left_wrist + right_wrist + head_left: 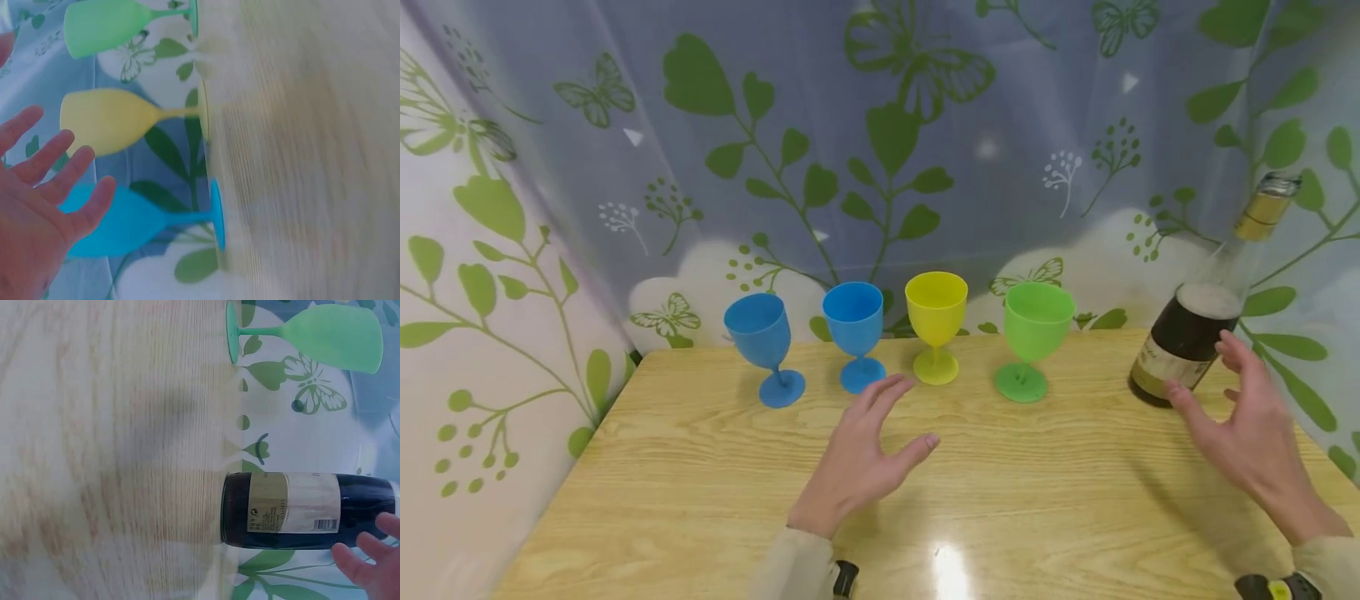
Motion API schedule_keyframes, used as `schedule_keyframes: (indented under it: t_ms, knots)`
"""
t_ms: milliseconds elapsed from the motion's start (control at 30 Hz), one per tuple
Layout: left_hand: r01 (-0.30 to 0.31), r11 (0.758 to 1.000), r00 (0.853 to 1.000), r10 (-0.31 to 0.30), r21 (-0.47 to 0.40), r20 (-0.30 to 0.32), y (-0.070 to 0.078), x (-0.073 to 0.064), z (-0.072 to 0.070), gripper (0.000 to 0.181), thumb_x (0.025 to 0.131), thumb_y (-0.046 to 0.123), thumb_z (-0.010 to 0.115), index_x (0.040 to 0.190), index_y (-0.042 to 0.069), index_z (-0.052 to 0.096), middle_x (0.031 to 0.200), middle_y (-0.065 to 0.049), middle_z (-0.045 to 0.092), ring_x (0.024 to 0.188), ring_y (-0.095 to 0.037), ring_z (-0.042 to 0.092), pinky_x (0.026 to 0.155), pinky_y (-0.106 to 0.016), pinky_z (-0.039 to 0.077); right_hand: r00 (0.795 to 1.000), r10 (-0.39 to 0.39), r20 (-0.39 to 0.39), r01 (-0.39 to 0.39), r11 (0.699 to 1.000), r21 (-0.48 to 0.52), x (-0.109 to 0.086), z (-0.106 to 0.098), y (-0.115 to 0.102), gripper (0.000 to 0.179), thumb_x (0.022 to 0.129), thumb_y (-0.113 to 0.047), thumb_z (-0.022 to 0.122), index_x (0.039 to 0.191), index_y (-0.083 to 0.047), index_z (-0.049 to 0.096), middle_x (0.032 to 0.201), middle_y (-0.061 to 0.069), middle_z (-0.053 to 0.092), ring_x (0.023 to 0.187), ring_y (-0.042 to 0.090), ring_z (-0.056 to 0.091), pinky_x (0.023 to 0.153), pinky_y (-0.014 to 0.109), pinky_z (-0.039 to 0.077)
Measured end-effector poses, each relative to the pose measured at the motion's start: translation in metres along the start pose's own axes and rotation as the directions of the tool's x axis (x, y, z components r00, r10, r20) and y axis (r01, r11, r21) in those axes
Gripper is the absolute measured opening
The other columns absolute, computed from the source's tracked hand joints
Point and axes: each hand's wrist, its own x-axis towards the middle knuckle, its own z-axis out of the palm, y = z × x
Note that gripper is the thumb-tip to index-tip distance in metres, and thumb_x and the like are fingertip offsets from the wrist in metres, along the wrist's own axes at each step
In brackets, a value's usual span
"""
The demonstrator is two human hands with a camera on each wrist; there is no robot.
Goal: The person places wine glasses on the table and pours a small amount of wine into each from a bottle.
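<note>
Several plastic goblets stand in a row at the back of the wooden table (715, 467): a blue goblet (763, 346) at left, a second blue goblet (853, 332), a yellow goblet (936, 323) and a green goblet (1033, 333). My left hand (865, 454) hovers open above the table just in front of the second blue goblet, holding nothing. A dark glass bottle (1198, 321) with a gold foil neck stands at the right. My right hand (1243, 417) is open beside it, fingers spread close to its base, not gripping. In the right wrist view the fingertips (369, 559) lie near the bottle (300, 509).
A curtain (880, 142) printed with green leaves and butterflies hangs around the back and both sides of the table. Light glares on the tabletop near the front edge. Sleeve cuffs and wrist straps show at the bottom.
</note>
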Motion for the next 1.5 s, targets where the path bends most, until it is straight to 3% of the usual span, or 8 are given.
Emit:
schedule_keyframes:
  t_ms: [167, 367, 600, 800, 967, 1133, 1300, 1500]
  knots:
    - [0.005, 0.998, 0.999, -0.003, -0.057, 0.041, 0.011, 0.015, 0.012, 0.066, 0.094, 0.061, 0.062, 0.153, 0.036, 0.044, 0.158, 0.009, 0.043, 0.146, -0.025, 0.044, 0.115, -0.057, 0.041, 0.997, 0.051, -0.049, -0.049, 0.997, 0.051, 0.007, 0.001, 0.006, 0.086, 0.094, -0.029, 0.069, 0.164, -0.015, 0.02, 0.158, 0.029, 0.036, 0.139, 0.054, 0.038, 0.084, 0.004, 0.026]
    - [-0.019, 0.992, 0.998, 0.027, -0.129, 0.065, 0.025, 0.033, 0.031, 0.064, 0.095, 0.061, 0.06, 0.153, 0.043, 0.041, 0.158, 0.01, 0.043, 0.145, -0.023, 0.046, 0.114, -0.054, 0.043, 0.987, 0.13, -0.089, -0.125, 0.99, 0.066, 0.013, 0.001, 0.013, 0.087, 0.094, -0.032, 0.069, 0.164, -0.022, 0.019, 0.162, 0.021, 0.033, 0.141, 0.05, 0.038, 0.091, 0.008, 0.028]
    - [-0.016, 0.988, 0.998, 0.025, -0.155, 0.06, 0.034, 0.05, 0.055, 0.061, 0.095, 0.061, 0.059, 0.151, 0.039, 0.045, 0.156, 0.009, 0.046, 0.142, -0.022, 0.048, 0.113, -0.053, 0.044, 0.982, 0.175, -0.074, -0.167, 0.981, 0.099, 0.019, 0.003, 0.02, 0.09, 0.093, -0.032, 0.071, 0.163, -0.033, 0.014, 0.165, 0.018, 0.031, 0.145, 0.047, 0.035, 0.096, 0.009, 0.03]
    - [0.025, 0.983, 0.999, -0.021, -0.183, 0.025, 0.04, 0.061, 0.07, 0.063, 0.095, 0.059, 0.06, 0.152, 0.036, 0.045, 0.156, 0.008, 0.047, 0.141, -0.021, 0.049, 0.112, -0.053, 0.044, 0.984, 0.174, -0.044, -0.166, 0.977, 0.135, 0.026, 0.003, 0.028, 0.093, 0.093, -0.031, 0.072, 0.163, -0.037, 0.01, 0.166, 0.018, 0.029, 0.148, 0.045, 0.034, 0.093, 0.004, 0.031]
    - [0.076, 0.952, 0.997, -0.073, -0.296, 0.024, 0.047, 0.073, 0.081, 0.07, 0.094, 0.054, 0.065, 0.156, 0.034, 0.039, 0.158, 0.008, 0.042, 0.14, -0.017, 0.048, 0.11, -0.047, 0.046, 0.982, 0.188, -0.03, -0.182, 0.972, 0.147, 0.032, 0.004, 0.033, 0.095, 0.093, -0.03, 0.072, 0.163, -0.037, 0.008, 0.165, 0.02, 0.029, 0.146, 0.045, 0.036, 0.086, 0.002, 0.031]
    - [0.119, 0.902, 0.993, -0.112, -0.415, 0.041, 0.05, 0.084, 0.09, 0.077, 0.095, 0.048, 0.069, 0.159, 0.03, 0.031, 0.163, 0.001, 0.037, 0.143, -0.022, 0.047, 0.112, -0.042, 0.045, 0.976, 0.216, -0.016, -0.211, 0.966, 0.147, 0.038, 0.008, 0.037, 0.1, 0.092, -0.033, 0.074, 0.163, -0.037, 0.003, 0.165, 0.022, 0.028, 0.144, 0.047, 0.036, 0.085, 0.009, 0.032]
    - [0.163, 0.877, 0.986, -0.156, -0.451, 0.052, 0.051, 0.092, 0.102, 0.084, 0.093, 0.045, 0.072, 0.161, 0.029, 0.025, 0.164, 0.0, 0.033, 0.144, -0.023, 0.044, 0.115, -0.046, 0.044, 0.969, 0.249, 0.009, -0.247, 0.959, 0.139, 0.042, 0.013, 0.04, 0.104, 0.091, -0.037, 0.075, 0.163, -0.037, 0.0, 0.164, 0.025, 0.028, 0.143, 0.046, 0.036, 0.081, 0.015, 0.034]
    - [0.152, 0.872, 0.987, -0.155, -0.465, 0.032, 0.056, 0.105, 0.11, 0.09, 0.091, 0.05, 0.072, 0.162, 0.034, 0.019, 0.165, 0.002, 0.03, 0.146, -0.021, 0.041, 0.116, -0.048, 0.042, 0.964, 0.268, -0.002, -0.264, 0.953, 0.145, 0.05, 0.02, 0.039, 0.105, 0.089, -0.04, 0.076, 0.16, -0.044, -0.001, 0.164, 0.023, 0.028, 0.143, 0.049, 0.037, 0.102, 0.051, 0.037]
